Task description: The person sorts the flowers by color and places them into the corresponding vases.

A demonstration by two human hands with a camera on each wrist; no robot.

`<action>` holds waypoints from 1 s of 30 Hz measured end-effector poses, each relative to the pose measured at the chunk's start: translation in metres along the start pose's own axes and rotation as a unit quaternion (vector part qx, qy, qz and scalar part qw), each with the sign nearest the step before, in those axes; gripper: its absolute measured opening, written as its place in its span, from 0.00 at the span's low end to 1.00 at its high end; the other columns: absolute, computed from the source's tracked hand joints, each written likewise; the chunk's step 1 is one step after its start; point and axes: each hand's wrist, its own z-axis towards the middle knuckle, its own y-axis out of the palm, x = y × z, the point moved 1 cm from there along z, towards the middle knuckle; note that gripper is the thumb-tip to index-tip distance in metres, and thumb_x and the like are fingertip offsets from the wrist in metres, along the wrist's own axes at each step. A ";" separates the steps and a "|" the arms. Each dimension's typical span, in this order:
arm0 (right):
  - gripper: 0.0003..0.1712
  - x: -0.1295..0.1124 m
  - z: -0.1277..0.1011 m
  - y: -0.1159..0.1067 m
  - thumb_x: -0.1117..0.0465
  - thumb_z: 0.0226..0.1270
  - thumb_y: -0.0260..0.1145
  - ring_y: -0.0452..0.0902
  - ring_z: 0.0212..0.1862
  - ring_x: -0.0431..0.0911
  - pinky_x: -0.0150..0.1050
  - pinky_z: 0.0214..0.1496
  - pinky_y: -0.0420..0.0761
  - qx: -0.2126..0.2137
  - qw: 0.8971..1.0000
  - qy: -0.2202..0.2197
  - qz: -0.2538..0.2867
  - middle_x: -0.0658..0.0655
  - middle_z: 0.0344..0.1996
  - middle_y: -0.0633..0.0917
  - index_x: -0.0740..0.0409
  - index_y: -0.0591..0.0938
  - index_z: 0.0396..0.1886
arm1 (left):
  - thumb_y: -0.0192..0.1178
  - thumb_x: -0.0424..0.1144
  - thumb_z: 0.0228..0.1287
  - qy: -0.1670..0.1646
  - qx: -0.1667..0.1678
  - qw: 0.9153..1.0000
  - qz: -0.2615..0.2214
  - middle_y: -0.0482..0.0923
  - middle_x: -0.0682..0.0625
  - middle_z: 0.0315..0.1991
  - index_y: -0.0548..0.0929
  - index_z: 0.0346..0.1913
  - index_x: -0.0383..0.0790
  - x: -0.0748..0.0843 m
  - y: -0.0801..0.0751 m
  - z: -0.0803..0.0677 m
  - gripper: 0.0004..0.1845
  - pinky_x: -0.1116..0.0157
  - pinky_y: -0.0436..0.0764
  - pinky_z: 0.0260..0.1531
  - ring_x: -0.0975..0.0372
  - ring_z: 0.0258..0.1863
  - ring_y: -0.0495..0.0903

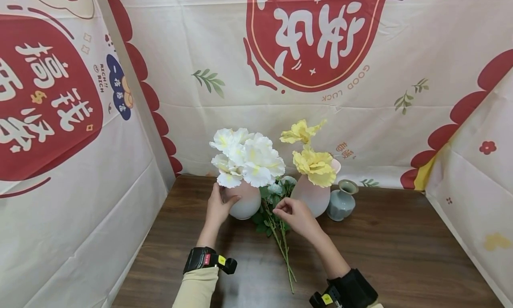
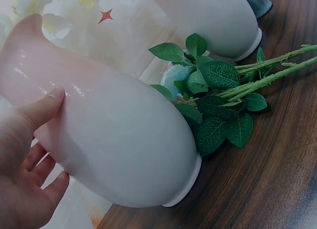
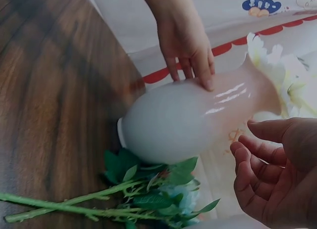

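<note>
My left hand grips a pink-and-white vase at its neck. In the left wrist view the thumb lies along the near side of the vase and the fingers curve round the other. Large white flowers stand in it, spreading over its mouth. My right hand hovers to the right of this vase with loosely bent fingers. Nothing is between thumb and fingers of the right hand in its wrist view. Below it lie pale blue flowers with green stems, crossed on the table.
A second pink-and-white vase holds yellow flowers, right of the lying stems. Beside it stands a small blue-grey vase. The dark wooden table ends at printed cloth walls behind and at both sides.
</note>
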 end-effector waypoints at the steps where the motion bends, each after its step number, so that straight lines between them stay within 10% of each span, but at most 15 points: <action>1: 0.06 0.003 -0.001 0.000 0.57 0.64 0.65 0.71 0.26 0.42 0.33 0.27 0.73 0.000 1.000 0.001 0.000 0.50 0.25 0.79 0.55 0.81 0.34 | 0.69 0.47 0.53 0.000 0.000 1.000 0.000 0.66 0.41 0.65 0.62 0.61 0.41 0.000 0.000 0.000 0.36 0.50 0.70 0.61 0.49 0.65 0.66; 30: 0.05 0.057 -0.013 0.012 0.59 0.62 0.66 0.75 0.23 0.45 0.33 0.22 0.72 0.012 0.999 0.047 0.013 0.58 0.24 0.82 0.56 0.81 0.30 | 0.69 0.45 0.53 0.005 0.002 1.000 -0.005 0.65 0.40 0.66 0.61 0.62 0.39 0.003 0.000 -0.002 0.37 0.51 0.66 0.64 0.49 0.67 0.64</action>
